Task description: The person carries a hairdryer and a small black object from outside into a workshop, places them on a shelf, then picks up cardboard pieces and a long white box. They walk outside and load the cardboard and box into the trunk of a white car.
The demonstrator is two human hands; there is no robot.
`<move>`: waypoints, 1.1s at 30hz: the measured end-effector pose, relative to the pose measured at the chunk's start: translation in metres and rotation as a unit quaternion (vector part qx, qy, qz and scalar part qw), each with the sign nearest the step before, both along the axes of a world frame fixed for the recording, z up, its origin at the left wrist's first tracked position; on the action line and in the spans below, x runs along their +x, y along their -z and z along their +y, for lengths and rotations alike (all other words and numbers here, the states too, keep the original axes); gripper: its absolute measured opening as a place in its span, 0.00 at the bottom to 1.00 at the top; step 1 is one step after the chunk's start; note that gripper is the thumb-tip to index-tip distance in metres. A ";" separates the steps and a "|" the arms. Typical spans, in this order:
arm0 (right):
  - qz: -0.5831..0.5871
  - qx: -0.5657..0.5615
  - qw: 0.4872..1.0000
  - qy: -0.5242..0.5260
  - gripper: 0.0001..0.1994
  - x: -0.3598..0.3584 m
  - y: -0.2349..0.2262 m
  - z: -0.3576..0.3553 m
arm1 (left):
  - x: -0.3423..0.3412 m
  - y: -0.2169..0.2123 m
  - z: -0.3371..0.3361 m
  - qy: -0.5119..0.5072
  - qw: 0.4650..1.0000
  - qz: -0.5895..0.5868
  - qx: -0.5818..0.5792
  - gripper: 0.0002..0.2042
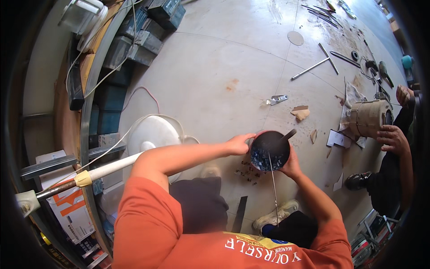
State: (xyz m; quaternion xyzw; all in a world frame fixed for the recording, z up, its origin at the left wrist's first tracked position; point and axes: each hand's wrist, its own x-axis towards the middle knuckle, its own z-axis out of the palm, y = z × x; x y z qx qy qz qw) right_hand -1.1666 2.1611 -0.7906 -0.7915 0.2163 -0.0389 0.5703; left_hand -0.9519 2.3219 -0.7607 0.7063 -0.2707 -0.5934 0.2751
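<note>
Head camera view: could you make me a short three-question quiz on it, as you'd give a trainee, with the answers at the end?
1. Which thing do the wearer's left hand and right hand both touch? A) a cardboard scrap; B) the red-rimmed round container; C) a black shoe.
2. True or false: the T-shaped metal bar lies left of the container.
3. What colour is the wearer's shirt?

Key: 1. B. 2. False: the T-shaped metal bar lies on the floor, farther up and right in the picture. 3. Orange.

This looks like a workshop: a T-shaped tool lies on the stained, hard floor toward the upper right, and boxes crowd the upper left.
</note>
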 end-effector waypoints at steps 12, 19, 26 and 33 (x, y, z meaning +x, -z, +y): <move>-0.050 -0.161 0.985 -0.024 0.43 0.139 -0.035 -0.049 | 0.121 -0.039 -0.024 -0.114 0.988 -0.024 -0.103 0.37; -0.066 0.033 0.996 -0.051 0.52 0.254 -0.002 -0.014 | 0.194 -0.025 0.030 -0.294 0.947 -0.023 -0.124 0.39; -0.032 -0.010 0.999 -0.023 0.50 0.319 0.015 0.034 | 0.249 -0.003 0.070 -0.350 0.934 -0.031 -0.068 0.37; -0.101 0.104 0.988 0.049 0.44 0.425 0.023 0.068 | 0.336 0.068 0.111 -0.414 0.854 -0.257 -0.181 0.17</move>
